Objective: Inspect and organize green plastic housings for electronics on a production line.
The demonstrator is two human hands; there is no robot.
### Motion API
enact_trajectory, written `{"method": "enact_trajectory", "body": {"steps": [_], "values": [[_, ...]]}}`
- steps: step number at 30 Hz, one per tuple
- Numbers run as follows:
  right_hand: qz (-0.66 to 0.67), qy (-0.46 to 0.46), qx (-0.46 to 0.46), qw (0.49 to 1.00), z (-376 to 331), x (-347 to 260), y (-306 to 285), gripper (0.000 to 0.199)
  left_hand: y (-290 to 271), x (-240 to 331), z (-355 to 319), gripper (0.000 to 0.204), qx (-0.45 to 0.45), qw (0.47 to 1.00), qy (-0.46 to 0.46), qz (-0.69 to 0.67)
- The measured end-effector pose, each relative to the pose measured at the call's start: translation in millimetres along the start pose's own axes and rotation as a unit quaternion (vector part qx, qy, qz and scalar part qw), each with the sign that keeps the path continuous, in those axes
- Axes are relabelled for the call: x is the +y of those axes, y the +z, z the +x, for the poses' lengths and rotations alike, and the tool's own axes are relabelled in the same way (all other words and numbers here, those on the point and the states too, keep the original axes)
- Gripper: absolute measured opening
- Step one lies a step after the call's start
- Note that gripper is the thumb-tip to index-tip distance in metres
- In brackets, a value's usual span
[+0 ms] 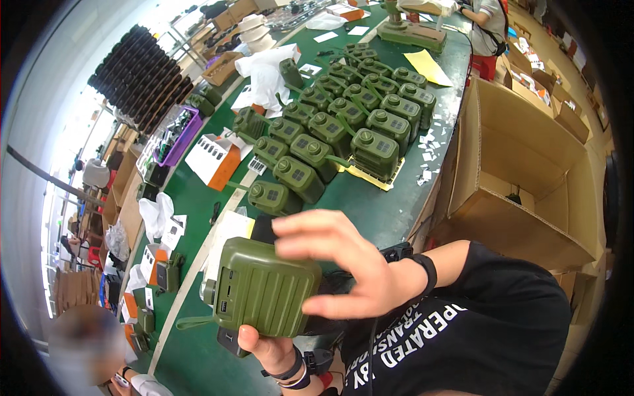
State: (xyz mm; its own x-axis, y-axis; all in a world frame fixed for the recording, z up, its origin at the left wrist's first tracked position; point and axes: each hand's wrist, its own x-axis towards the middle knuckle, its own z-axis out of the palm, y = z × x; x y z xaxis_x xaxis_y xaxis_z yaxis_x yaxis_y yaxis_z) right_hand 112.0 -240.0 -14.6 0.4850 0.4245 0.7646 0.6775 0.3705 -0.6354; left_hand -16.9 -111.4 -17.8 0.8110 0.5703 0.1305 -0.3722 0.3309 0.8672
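Observation:
My left hand holds up a green jerrycan-shaped electronic device, thumb against its lower edge. The ribbed broad face shows, with a USB port and small slots along one side and a green strap loop hanging at the left. A dark piece juts out beneath it; what it is I cannot tell. My right hand, a little blurred, is spread over the device's right end, fingers stretched and thumb apart; whether it touches is unclear. Ahead, several matching devices stand in rows on the green table.
A large open carton stands right of the table. Orange-and-white boxes, white plastic bags and a purple basket lie along the left. Paper scraps dot the right edge. Another person is at lower left, one more at far right.

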Motion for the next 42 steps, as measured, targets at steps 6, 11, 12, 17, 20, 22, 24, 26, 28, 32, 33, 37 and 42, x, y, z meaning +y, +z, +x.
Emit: {"method": "enact_trajectory", "body": {"steps": [6,11,12,17,20,22,24,26,28,32,33,37,42], "values": [[0.163,0.178,-0.076,0.967,4.5,13.6,-4.4,0.046,-13.8,18.2,21.2,0.069,-0.02,0.977,-0.008,0.212],[0.097,0.195,-0.032,0.975,-14.8,27.0,-24.4,0.036,-79.8,28.2,120.0,0.031,0.057,0.904,-0.014,0.423],[0.081,0.199,-0.029,0.976,-19.4,29.5,-29.3,0.032,-96.3,28.3,149.4,0.031,0.101,0.899,0.001,0.427],[0.037,0.218,-0.095,0.971,-30.6,30.8,-43.8,0.026,-179.2,-3.9,261.4,0.042,0.25,0.813,-0.012,0.525],[0.026,0.236,-0.125,0.963,-32.7,30.1,-49.4,0.025,-216.8,-36.7,299.2,0.06,0.252,0.784,0.029,0.567],[-0.002,0.257,-0.118,0.959,-34.6,31.1,-53.8,0.024,-229.9,-42.9,308.1,0.077,0.193,0.801,0.034,0.565],[-0.001,0.278,-0.115,0.954,-37.7,32.9,-58.0,0.023,-229.7,-31.6,299.9,0.09,0.17,0.781,-0.017,0.601],[0.001,0.306,-0.088,0.948,-41.0,33.7,-61.5,0.022,-216.8,2.4,279.0,0.102,0.084,0.783,-0.097,0.609],[0.01,0.327,-0.086,0.941,-43.2,32.7,-65.6,0.022,-201.0,39.1,226.4,0.096,0.038,0.743,-0.061,0.666],[-0.011,0.364,-0.083,0.928,-45.5,35.0,-70.2,0.024,-186.4,88.7,80.9,0.085,-0.229,0.729,-0.095,0.639],[-0.021,0.379,-0.068,0.923,-48.2,35.4,-70.6,0.023,-185.8,85.7,51.0,0.089,-0.237,0.691,-0.082,0.678],[0.033,0.357,-0.142,0.922,-45.1,77.1,-68.3,0.024,-187.3,48.8,-28.3,0.101,-0.078,0.671,-0.087,0.732],[0.014,0.248,-0.269,0.931,-10.8,100.2,-46.3,0.028,-173.8,22.1,-46.6,0.096,0.222,0.702,0.048,0.675]]}}
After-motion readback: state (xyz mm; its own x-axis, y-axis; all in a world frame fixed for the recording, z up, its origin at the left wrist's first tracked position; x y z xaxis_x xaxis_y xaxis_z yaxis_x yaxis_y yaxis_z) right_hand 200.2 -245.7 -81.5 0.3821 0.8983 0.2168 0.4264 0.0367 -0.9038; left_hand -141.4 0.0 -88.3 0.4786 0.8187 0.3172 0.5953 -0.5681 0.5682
